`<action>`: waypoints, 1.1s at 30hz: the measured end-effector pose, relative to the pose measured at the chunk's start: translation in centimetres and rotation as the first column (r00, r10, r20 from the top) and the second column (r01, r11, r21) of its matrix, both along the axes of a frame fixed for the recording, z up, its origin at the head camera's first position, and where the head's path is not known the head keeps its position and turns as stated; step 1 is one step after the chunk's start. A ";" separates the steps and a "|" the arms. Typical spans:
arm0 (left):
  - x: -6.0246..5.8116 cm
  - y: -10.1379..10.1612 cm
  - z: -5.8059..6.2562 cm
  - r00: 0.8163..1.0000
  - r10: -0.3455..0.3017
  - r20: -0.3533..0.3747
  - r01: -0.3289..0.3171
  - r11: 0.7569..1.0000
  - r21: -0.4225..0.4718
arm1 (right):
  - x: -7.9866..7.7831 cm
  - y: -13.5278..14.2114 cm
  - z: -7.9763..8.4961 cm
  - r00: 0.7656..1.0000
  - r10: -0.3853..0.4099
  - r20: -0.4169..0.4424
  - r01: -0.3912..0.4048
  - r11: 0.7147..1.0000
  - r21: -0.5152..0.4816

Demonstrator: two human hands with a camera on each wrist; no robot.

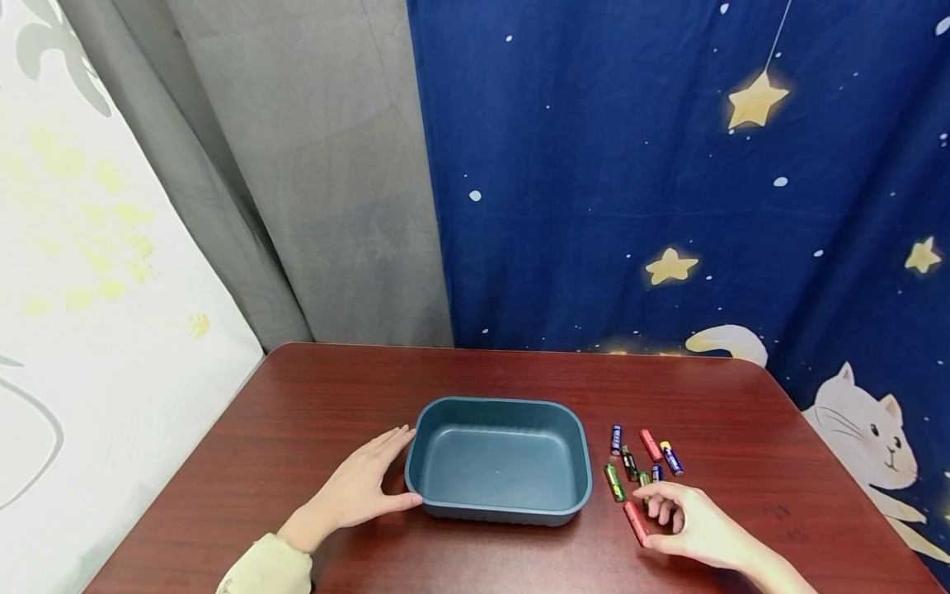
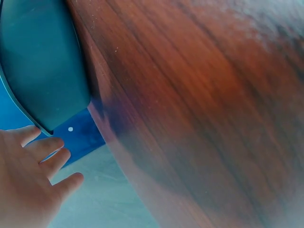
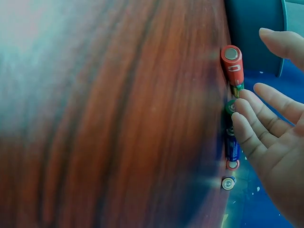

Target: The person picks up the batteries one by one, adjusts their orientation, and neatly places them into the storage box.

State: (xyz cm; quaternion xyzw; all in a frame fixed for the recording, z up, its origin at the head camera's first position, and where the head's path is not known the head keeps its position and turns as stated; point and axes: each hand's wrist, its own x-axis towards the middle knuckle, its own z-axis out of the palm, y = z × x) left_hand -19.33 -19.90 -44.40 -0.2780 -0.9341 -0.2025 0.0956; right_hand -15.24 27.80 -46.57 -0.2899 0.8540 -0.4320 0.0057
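My R hand [image 1: 690,521] is nearer: thumb & fingers apart, nothing clamped. Red batt. [image 1: 635,521] lies on the table [image 1: 519,569] just L of the gap btwn thumb & fingertips, long axis slanting far-L to near-R, near end by my thumb; can't tell if they touch. Green batt. [image 1: 614,482] lies beyond its far end. My L hand [image 1: 364,487], fingers straight, is at the bin [image 1: 499,516], L rim, well apart from the red batt.

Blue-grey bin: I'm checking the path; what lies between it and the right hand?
Head view: the nearer red battery and leftmost green battery lie between the bin and right hand.
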 end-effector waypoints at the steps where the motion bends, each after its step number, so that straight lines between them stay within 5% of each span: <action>1: 0.0 0.0 0.0 1.000 0.001 0.001 -0.001 1.000 -0.003 | 0.0 0.0 -0.1 1.000 0.003 0.003 -0.003 1.000 0.006; 18: 0.0 0.0 -0.2 1.000 0.009 -0.007 -0.009 1.000 0.000 | -0.2 -0.7 0.1 0.987 0.066 -0.144 -0.046 0.989 0.140; 33: 0.2 0.1 0.0 0.998 0.032 0.057 -0.032 0.999 0.004 | -0.3 -0.9 0.2 0.992 0.076 -0.105 -0.054 0.978 0.200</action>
